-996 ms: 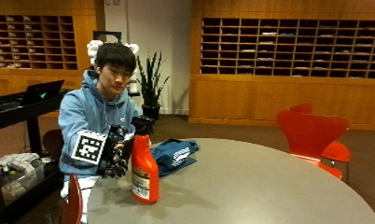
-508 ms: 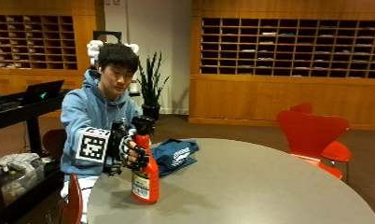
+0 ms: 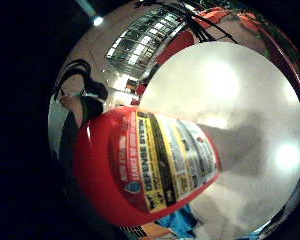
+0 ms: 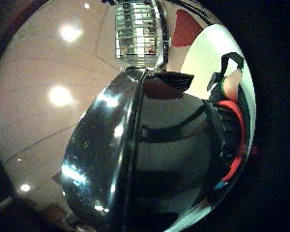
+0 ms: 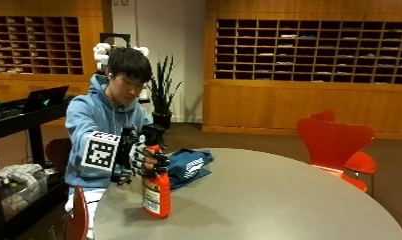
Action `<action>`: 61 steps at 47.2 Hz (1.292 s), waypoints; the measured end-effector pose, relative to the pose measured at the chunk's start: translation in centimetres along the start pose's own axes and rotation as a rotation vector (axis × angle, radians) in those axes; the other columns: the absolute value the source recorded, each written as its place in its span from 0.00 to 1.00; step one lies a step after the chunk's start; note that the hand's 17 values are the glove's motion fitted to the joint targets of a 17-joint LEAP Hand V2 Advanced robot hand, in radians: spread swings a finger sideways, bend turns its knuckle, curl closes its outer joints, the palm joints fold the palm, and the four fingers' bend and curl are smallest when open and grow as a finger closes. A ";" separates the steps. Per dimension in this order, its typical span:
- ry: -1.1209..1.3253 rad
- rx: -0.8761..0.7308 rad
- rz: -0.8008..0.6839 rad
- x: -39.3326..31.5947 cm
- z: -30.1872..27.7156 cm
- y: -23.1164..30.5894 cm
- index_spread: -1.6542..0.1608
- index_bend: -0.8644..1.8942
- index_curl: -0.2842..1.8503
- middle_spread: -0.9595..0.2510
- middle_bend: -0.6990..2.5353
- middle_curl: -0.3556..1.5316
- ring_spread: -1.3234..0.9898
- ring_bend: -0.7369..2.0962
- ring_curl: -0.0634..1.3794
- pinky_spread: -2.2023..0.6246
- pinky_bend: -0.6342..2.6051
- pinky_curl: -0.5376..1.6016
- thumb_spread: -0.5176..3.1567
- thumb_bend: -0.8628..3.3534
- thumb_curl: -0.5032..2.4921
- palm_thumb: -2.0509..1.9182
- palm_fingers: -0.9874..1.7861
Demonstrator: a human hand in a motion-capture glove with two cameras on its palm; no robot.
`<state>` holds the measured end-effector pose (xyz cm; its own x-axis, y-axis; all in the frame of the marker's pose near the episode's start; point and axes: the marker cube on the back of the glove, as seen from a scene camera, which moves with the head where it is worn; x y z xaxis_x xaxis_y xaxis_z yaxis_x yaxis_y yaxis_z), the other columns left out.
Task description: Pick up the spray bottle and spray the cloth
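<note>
On table (image 5: pixel 267 200): spray bottle (image 5: pixel 156 192) in hands' (image 5: pixel 142 155) grip.

Orange spray bottle (image 5: pixel 156 194), black-topped; blue cloth (image 5: pixel 189 166).

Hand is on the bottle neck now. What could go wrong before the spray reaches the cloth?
The right hand grips the spray bottle high, around the neck under the black head, so the heavy red body may swing or slip when lifted. The blue cloth lies behind the bottle near the table edge; which way the nozzle points cannot be told, so the spray may miss it.
</note>
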<state>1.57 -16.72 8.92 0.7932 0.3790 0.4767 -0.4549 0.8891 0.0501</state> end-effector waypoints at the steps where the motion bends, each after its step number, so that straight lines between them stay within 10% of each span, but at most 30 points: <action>1: 0.001 0.006 -0.003 0.0 0.0 -0.1 0.79 0.38 0.31 0.70 0.32 0.40 0.52 0.43 0.28 0.78 0.25 0.39 0.33 0.20 0.35 0.75 0.77; 25: 0.071 0.012 -0.086 -0.2 -1.0 -2.1 0.80 0.42 0.36 0.67 0.37 0.44 0.50 0.46 0.33 0.73 0.28 0.42 0.28 0.20 0.39 0.73 0.86; 61: 1.218 -1.109 -0.317 -10.4 3.5 6.7 0.80 0.44 0.38 0.67 0.38 0.45 0.49 0.47 0.34 0.71 0.30 0.43 0.26 0.20 0.42 0.73 0.86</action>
<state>-11.17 -15.59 7.34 0.8624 -0.3468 -0.3688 -0.1616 0.5018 -0.8497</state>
